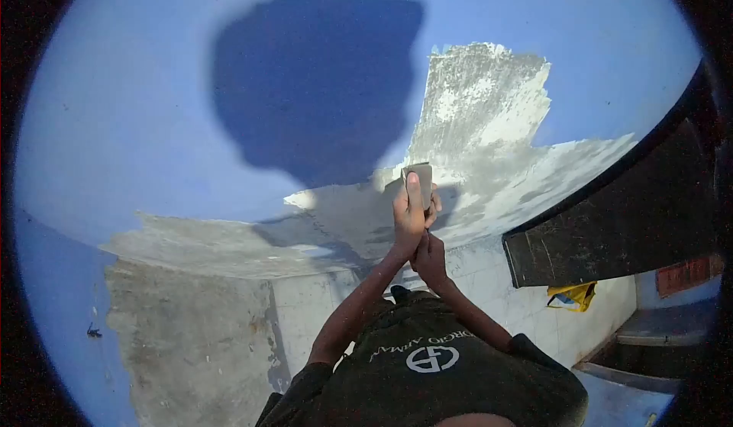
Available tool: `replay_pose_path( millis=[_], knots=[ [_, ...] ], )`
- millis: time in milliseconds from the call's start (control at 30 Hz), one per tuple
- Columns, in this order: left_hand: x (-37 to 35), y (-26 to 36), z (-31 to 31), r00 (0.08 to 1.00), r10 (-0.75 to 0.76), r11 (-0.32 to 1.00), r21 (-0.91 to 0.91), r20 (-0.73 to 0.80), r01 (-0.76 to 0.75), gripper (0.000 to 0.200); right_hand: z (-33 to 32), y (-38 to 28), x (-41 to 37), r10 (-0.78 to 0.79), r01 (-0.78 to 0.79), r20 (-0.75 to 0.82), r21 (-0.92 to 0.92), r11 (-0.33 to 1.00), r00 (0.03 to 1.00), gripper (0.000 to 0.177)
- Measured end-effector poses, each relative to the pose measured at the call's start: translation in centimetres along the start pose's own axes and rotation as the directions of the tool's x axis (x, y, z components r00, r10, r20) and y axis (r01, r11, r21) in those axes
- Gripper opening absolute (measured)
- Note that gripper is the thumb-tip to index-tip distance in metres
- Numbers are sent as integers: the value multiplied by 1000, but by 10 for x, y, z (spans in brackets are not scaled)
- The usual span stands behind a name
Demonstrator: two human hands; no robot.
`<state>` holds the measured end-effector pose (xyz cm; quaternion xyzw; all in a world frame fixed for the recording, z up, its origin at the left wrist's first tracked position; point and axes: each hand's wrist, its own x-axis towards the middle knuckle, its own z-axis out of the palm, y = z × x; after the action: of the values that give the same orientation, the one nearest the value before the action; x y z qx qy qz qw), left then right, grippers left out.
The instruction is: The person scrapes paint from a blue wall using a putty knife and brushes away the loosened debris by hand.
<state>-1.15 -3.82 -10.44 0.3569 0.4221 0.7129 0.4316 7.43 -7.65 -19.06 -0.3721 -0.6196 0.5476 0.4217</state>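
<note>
My left hand (411, 217) is raised to the wall and closed around a flat, dark grey rectangular piece that looks like folded sandpaper (425, 184). Its thumb lies over the near face, and the fingers curl round the right side. Just below, my right hand (430, 257) is closed close to the left wrist; whatever it may hold is hidden. Behind both hands, the blue wall (153, 106) carries a rough white and grey patch (485, 99) with ragged edges.
A large shadow falls on the wall up and to the left. A dark panel (611, 213) juts in from the right, with a yellow bag (573, 297) below it. Grey bare plaster (191, 335) shows at lower left. Dark ledges (657, 343) stand at lower right.
</note>
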Motion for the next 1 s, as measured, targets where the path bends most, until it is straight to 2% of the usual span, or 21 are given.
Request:
replay_pose_path(
  millis=[100, 167, 200, 233, 267, 300, 367, 433, 467, 500, 567, 600, 667, 700, 767, 800, 833, 900, 933, 967, 1000],
  knots=[
    [5, 24, 4, 989, -138, 990, -11, -43, 138, 55, 7, -17, 4, -16, 16, -8, 14, 1000, 1000, 44],
    [7, 19, -3, 993, -116, 993, -3, 35, 117, 55, 11, -23, 3, 179, -178, 10, 151, 972, 984, 42],
    [11, 15, -4, 993, -109, 994, 2, 42, 109, 55, 12, 13, 6, -269, 249, -48, -253, 935, 962, 42],
    [9, 8, -4, 998, -60, 998, 12, 29, 59, 55, 9, 10, 7, -268, 247, -52, -253, 935, 962, 42],
    [3, 0, -4, 1000, -20, 1000, 19, 14, 20, 56, 5, 7, 4, -61, 59, -41, -62, 996, 997, 43],
    [3, 5, 0, 1000, -22, 1000, 16, 18, 21, 56, 2, 1, 5, 131, -131, 9, 127, 983, 991, 43],
    [11, 22, 8, 995, -86, 996, 14, -43, 87, 56, 3, -18, 13, 81, -79, -7, 102, 992, 997, 44],
    [8, 22, 5, 994, -104, 994, 9, -37, 105, 56, 4, -25, 4, 153, -155, 24, 67, 986, 988, 45],
    [9, 22, 4, 995, -101, 995, 14, -13, 101, 56, 3, -27, 3, 225, -229, 49, 113, 967, 973, 47],
    [9, 17, 2, 995, -98, 995, 15, -15, 99, 56, 3, -15, 3, 223, -228, 52, 113, 967, 973, 47],
    [6, 1, -1, 998, -57, 998, 37, -29, 58, 57, 4, 18, 4, -24, 25, -20, 22, 999, 999, 44],
    [10, 8, 4, 999, -45, 998, 38, -25, 46, 57, 4, 11, 11, -37, 37, -20, 23, 999, 999, 44],
    [18, 41, 19, 1000, -16, 998, 54, -10, 17, 57, 7, -19, 26, -188, 190, -93, 12, 982, 978, 44],
    [21, 60, 28, 999, -27, 998, 55, -18, 28, 57, 4, -38, 31, -176, 177, -89, 14, 984, 980, 44],
    [33, 96, 40, 1000, -29, 999, 39, 4, 29, 56, -9, -71, 42, 2, -18, 127, 122, 992, 992, 39],
    [30, 88, 40, 999, 21, 995, 100, -49, -16, 57, -9, -21, 44, -351, 365, 102, -301, 881, 931, 36],
    [27, 75, 35, 998, 46, 994, 100, -46, -41, 57, -9, 3, 39, -373, 388, 108, -298, 872, 922, 36],
    [16, 34, 18, 998, 13, 1000, 9, -54, -12, 58, -12, 29, 23, -263, 263, 54, -403, 877, 963, 36],
    [8, 26, 16, 997, 21, 1000, 3, -71, -21, 59, -16, -5, 14, 58, -40, 84, -196, 980, 995, 40],
    [8, 16, 12, 997, 21, 1000, 3, -75, -21, 59, -16, -14, 13, 59, -40, 88, -197, 980, 994, 40],
    [7, 20, 14, 996, -8, 1000, 1, -84, 8, 59, -15, -18, 9, 64, -56, 85, -93, 994, 994, 43]
  ],
)
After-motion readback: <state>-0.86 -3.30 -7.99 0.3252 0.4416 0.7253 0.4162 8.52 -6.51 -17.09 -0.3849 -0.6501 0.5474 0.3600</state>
